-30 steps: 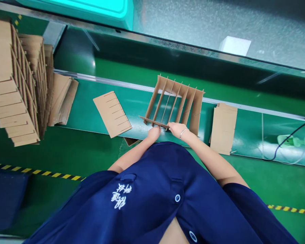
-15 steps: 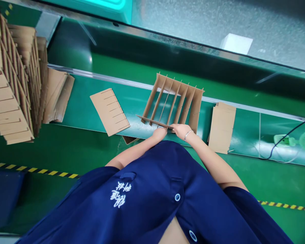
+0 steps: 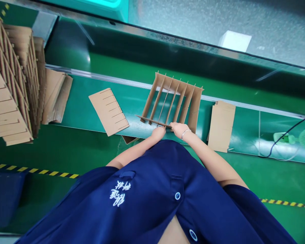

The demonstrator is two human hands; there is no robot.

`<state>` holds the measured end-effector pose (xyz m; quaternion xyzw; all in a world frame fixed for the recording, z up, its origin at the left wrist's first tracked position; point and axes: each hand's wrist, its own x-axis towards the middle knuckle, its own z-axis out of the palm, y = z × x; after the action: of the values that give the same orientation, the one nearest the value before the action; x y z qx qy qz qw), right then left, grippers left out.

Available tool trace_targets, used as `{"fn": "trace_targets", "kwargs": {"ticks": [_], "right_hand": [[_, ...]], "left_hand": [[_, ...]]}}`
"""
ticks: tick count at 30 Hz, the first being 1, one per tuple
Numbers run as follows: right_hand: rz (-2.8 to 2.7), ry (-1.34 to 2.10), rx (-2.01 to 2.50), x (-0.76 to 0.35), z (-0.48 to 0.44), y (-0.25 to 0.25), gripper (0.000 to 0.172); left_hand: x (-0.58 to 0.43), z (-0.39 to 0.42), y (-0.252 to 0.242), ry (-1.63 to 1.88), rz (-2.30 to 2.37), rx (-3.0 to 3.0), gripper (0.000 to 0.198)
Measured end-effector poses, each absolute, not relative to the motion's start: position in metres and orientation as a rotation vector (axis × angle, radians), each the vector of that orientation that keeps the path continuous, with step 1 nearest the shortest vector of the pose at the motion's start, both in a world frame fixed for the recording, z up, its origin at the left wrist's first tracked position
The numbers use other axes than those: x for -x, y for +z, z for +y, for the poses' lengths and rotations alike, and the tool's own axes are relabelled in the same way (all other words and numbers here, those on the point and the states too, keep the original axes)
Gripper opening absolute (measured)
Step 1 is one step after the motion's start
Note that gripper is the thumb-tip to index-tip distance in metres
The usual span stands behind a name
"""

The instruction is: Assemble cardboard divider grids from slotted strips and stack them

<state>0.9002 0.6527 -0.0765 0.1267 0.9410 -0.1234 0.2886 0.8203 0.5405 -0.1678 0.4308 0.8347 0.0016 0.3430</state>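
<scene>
A cardboard divider grid (image 3: 173, 100) is standing in the middle of the frame on the green counter (image 3: 137, 101), its 6 or so upright slats running away from the person toward the counter's far metal rail. Across their near ends, a long cross strip (image 3: 152, 121) is lying slotted into the slats and sticking out to the left. The left hand (image 3: 159, 132) is pinching the near edge of that strip, fingers curled over it. The right hand (image 3: 178, 129), a thin bracelet at its wrist, is gripping the same strip just beside the left, so the 2 hands are almost touching at the lower edge of the grid.

Left of centre, a flat stack of slotted cardboard strips (image 3: 108, 111) is lying at an angle on the counter, well apart from the grid. To the right of the grid, a second flat stack of plain strips (image 3: 221, 126) is resting near the counter's front edge. At the far left of the frame, tall piles of finished grids (image 3: 11, 78) are leaning together, with loose sheets (image 3: 56, 98) propped beside them. In the right of the frame, a black cable (image 3: 284, 135) is trailing across the counter by a pale green fan (image 3: 295, 139). The person's dark blue work jacket (image 3: 152, 200) is filling the bottom of the frame.
</scene>
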Motion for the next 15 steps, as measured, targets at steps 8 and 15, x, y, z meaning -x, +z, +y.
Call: {"fn": "trace_targets", "kwargs": {"ticks": [8,15], "right_hand": [[2.536,-0.550,-0.309,-0.938,0.682,-0.068,0.046],[2.520,-0.505,-0.476,-0.945,0.674,-0.078,0.032]], "left_hand": [[-0.817,0.533,-0.153,-0.026,2.112,-1.159,0.048],[-0.838,0.550,-0.156,0.075,2.001,-1.243,0.040]]}}
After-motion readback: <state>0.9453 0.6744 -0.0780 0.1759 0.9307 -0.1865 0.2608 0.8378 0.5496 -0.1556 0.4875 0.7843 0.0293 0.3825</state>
